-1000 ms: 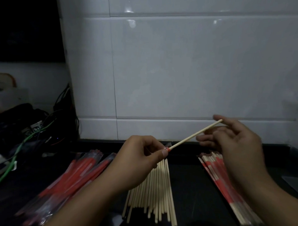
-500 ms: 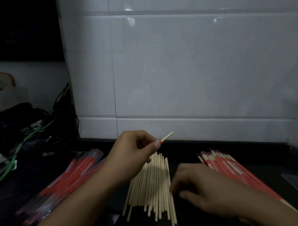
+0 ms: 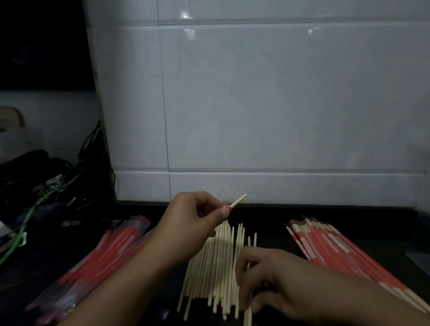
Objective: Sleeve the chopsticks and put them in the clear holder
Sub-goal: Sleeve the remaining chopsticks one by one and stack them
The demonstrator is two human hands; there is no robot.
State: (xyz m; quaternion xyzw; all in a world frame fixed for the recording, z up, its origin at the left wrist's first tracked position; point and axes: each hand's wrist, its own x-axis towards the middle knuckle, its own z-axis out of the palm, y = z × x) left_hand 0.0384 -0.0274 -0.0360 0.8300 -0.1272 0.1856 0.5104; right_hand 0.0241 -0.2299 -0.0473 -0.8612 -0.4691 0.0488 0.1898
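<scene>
- Right hand [image 3: 269, 283], at 5 o'clock and nearest the camera: lies on the right edge of the bare chopsticks [image 3: 212, 265], fingers curled down; thumb and fingers pinch one or two sticks near their near ends. Exact count cannot be told; light is dim.
- Bare chopsticks: loose pale pile at 6 o'clock on the dark counter [image 3: 272, 231], sticks roughly parallel, running away from the camera, a few fanned out at the near end.
- Empty sleeves [image 3: 107, 256]: red and clear bundle at 8 o'clock, left of the pile, partly under the left forearm.
- Sleeved chopsticks [image 3: 334, 251]: red stack at 4 o'clock, right of the pile and apart from it, pale tips showing at both ends.
- Left hand [image 3: 194, 222], centre and raised above the pile: thumb and forefinger pinch a sleeved stick [image 3: 237, 201]; only the short pale tip and a bit of red sleeve stick out, pointing to 2 o'clock.
- Cables [image 3: 39, 200]: dark tangle with one green lead at 9 o'clock.
- Tiled wall [image 3: 280, 99]: white, from 10 to 2 o'clock, behind the counter.
</scene>
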